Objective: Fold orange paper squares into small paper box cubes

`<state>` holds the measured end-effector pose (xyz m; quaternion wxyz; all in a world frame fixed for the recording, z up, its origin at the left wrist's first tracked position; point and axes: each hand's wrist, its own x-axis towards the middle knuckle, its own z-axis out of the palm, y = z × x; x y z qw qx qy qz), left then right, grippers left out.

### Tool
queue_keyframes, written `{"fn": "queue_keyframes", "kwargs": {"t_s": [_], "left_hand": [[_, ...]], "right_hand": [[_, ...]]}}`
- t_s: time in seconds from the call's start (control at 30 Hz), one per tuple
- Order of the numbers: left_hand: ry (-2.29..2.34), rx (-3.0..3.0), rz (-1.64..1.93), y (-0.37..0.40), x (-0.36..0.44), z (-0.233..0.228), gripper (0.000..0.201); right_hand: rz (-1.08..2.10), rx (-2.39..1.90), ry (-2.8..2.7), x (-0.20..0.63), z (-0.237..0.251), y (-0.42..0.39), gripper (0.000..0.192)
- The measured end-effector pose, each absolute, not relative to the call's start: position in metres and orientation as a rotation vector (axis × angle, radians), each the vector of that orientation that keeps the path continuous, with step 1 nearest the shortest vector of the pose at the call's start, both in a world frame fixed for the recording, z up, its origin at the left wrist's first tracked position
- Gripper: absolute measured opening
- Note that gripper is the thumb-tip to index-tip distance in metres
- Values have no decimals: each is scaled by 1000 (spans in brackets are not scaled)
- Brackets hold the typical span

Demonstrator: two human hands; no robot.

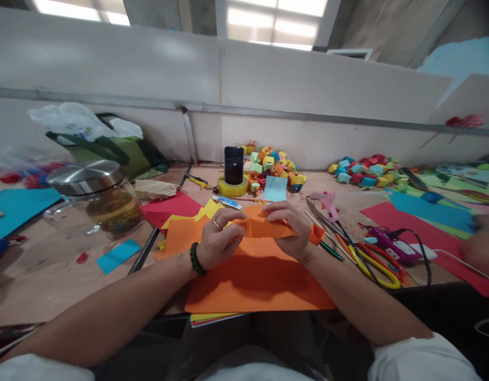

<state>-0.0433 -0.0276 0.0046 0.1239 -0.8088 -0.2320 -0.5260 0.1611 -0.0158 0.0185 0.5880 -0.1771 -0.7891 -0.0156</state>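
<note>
Between my two hands is a folded piece of orange paper (264,228), lifted a little above the table. My left hand (223,235), with a ring and a dark beaded bracelet, pinches its left end. On its right end my right hand (290,227) is closed, fingers over the top edge. Below lies a large orange sheet (260,280) on a stack of coloured sheets, whose yellow, red and blue edges stick out at the front. More orange and yellow paper pieces (183,235) lie beside my left hand.
A glass teapot (113,206) stands at left. A phone (234,165) leans upright on a yellow tape roll (233,187), near a heap of folded paper cubes (274,164). At right are a pink glue gun (327,203), yellow-handled scissors (381,272) and another person's blurred hand (482,246).
</note>
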Motion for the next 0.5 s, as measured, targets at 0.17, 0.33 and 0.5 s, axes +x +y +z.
{"fn": "queue_keyframes", "kwargs": {"t_s": [0.17, 0.33, 0.5], "left_hand": [[-722, -2385, -1594, -23, -45, 2, 17], [-750, -2464, -1647, -23, -43, -1, 14], [-758, -2465, -1582, -25, -42, 1, 15]], "right_hand": [[-78, -366, -1896, 164, 21, -17, 8], [-93, -293, -1962, 166, 19, -15, 5], [-177, -283, -1983, 162, 17, -15, 10]]}}
